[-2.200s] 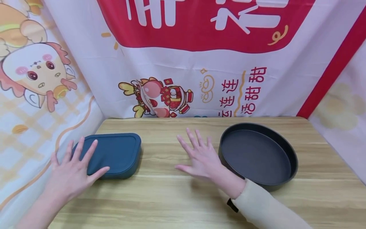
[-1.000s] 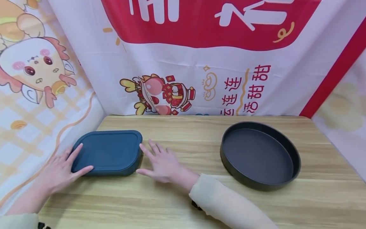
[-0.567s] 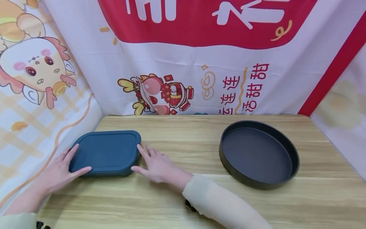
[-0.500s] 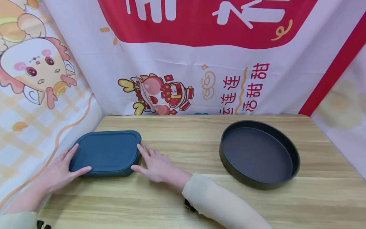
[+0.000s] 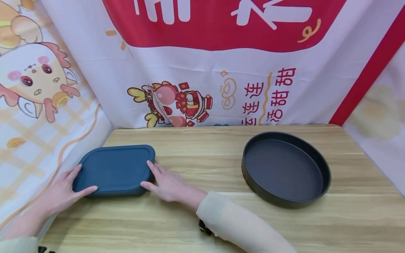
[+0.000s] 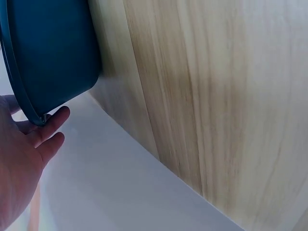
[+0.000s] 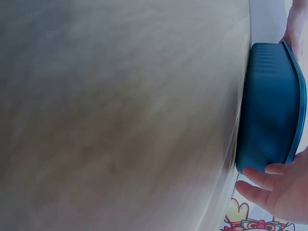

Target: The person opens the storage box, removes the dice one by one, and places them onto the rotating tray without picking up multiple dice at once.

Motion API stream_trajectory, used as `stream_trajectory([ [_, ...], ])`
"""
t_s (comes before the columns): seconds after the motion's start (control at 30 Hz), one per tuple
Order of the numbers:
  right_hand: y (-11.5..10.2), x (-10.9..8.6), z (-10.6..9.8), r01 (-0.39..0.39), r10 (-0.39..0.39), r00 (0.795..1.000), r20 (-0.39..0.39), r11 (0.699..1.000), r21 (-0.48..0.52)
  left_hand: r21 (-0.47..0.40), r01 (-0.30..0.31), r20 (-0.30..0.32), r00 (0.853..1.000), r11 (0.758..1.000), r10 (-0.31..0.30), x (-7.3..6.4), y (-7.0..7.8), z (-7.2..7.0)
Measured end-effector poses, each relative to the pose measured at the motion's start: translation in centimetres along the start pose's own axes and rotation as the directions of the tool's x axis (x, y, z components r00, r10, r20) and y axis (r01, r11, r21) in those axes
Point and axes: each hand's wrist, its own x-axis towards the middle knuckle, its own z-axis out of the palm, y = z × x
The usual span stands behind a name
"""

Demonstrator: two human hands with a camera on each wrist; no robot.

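A dark blue rectangular lunch box [image 5: 115, 168] with a lid sits at the left of the table. My left hand [image 5: 58, 193] holds its left end, the thumb along the front corner. In the left wrist view, fingers of the left hand [image 6: 21, 159] reach beneath the rim of the lunch box [image 6: 53, 48]. At the other end, my right hand [image 5: 166, 184] grips the right side, its thumb at the front right corner. The right wrist view has both hands at opposite ends of the lunch box [image 7: 269, 106], with the right hand's fingers [image 7: 260, 178] against its end wall.
A round black pan [image 5: 286, 168] stands on the right side of the wooden table [image 5: 202, 218]. Printed cloth [image 5: 177, 59] hangs behind the table and along both sides, close to the lunch box's left end.
From spread above the table, both hands have come down to the lunch box. The right hand moved left, away from the pan. Lately its fingers have closed in on the lid's edge.
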Motion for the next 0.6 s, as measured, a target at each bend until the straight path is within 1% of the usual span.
stream_trajectory([
  [0.1, 0.1, 0.0, -0.1, -0.019, 0.019, 1.000, 0.001, 1.000, 0.010, -0.003, -0.003, 0.008, 1.000, 1.000, 0.003, 0.0, 0.3, -0.1],
  [0.2, 0.4, -0.3, -0.3, -0.040, 0.040, 0.999, 0.001, 0.999, 0.014, -0.016, -0.017, 0.018, 1.000, 1.000, 0.018, 0.0, 1.0, -0.1],
  [0.37, 0.8, -0.8, -0.7, -0.059, 0.059, 0.998, -0.011, 0.998, 0.000, -0.045, -0.059, -0.005, 0.998, 0.997, 0.059, -0.1, 1.9, 0.0],
  [0.5, 1.4, -1.4, -1.2, -0.068, 0.068, 0.998, -0.017, 0.998, 0.003, -0.045, -0.095, -0.025, 0.995, 0.995, 0.093, -0.2, 2.6, 0.2],
  [0.6, 2.0, -2.1, -1.6, -0.066, 0.066, 0.998, -0.023, 0.998, 0.008, -0.052, -0.116, -0.028, 0.993, 0.992, 0.115, -0.3, 3.1, 0.3],
])
